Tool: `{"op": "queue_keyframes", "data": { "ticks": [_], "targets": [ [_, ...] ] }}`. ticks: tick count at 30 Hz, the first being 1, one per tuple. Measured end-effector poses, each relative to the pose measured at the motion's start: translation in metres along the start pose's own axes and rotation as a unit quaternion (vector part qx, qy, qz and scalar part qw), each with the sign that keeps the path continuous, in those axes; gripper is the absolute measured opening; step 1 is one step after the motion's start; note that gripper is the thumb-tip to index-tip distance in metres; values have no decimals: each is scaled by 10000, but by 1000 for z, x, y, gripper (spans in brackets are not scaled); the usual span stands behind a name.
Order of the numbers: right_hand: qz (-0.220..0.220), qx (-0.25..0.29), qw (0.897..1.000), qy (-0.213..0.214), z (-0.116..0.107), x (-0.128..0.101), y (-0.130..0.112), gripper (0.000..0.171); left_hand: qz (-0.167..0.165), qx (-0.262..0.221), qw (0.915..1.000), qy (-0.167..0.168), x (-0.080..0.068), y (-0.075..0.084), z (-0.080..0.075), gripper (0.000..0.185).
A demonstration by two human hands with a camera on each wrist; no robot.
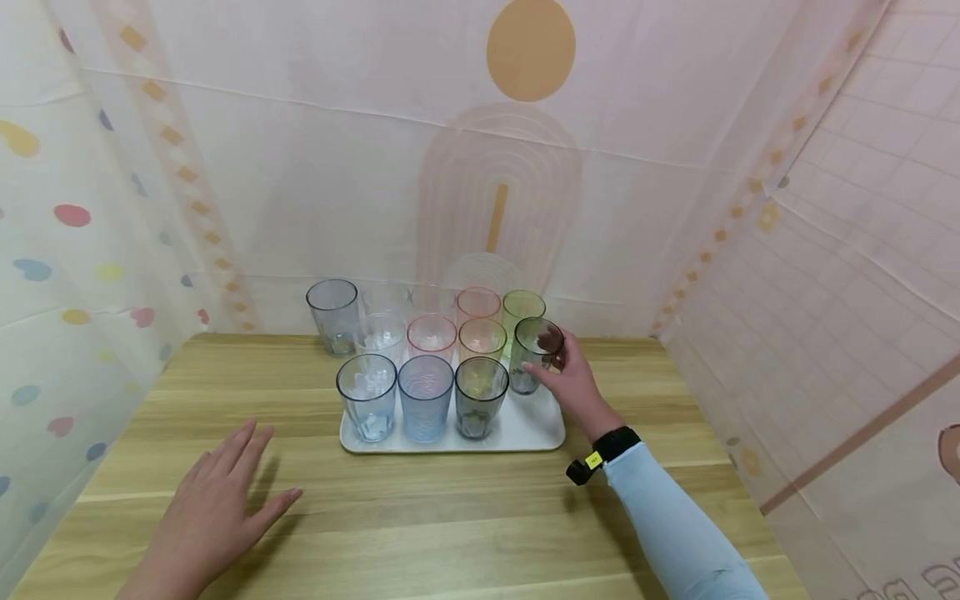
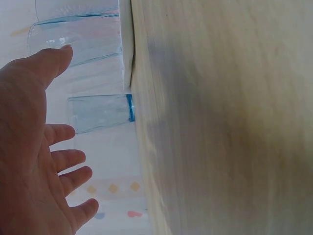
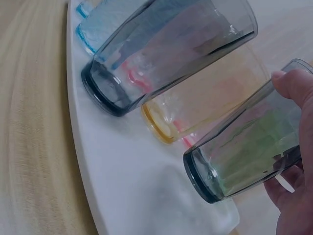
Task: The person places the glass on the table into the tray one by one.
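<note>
My right hand (image 1: 576, 385) grips a dark grey drinking glass (image 1: 524, 364) at the right side of a white tray (image 1: 525, 429). In the right wrist view the held glass (image 3: 239, 152) is upright to slightly tilted, thumb on one side and fingers on the other; whether its base touches the tray I cannot tell. Beside it stand another dark grey glass (image 1: 480, 404), an orange glass (image 1: 482, 336) and a green glass (image 1: 522, 307). My left hand (image 1: 213, 504) hovers over the table at left, fingers spread, holding nothing.
A blue glass (image 1: 426, 404) and a pale blue glass (image 1: 367, 400) stand at the tray's front left. Behind them are a clear glass (image 1: 380, 335) and pink-rimmed ones (image 1: 431, 335). One grey-blue glass (image 1: 333, 321) stands on the wooden table (image 1: 420, 517) left of the tray. Patterned cloth walls (image 1: 337, 183) enclose the table.
</note>
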State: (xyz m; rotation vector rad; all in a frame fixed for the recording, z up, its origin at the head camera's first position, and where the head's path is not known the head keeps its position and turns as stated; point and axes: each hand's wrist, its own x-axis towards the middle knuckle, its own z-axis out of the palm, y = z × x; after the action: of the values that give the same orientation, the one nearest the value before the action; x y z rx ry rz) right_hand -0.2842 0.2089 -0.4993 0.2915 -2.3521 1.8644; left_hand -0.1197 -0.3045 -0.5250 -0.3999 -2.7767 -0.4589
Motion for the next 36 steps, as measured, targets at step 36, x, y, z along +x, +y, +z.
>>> {"op": "queue_keyframes", "data": {
  "ticks": [36],
  "targets": [
    [-478,-2954,9536,-326,-40,-31,-12,102,41,33,9999,141,-1,-2,4,101]
  ]
}}
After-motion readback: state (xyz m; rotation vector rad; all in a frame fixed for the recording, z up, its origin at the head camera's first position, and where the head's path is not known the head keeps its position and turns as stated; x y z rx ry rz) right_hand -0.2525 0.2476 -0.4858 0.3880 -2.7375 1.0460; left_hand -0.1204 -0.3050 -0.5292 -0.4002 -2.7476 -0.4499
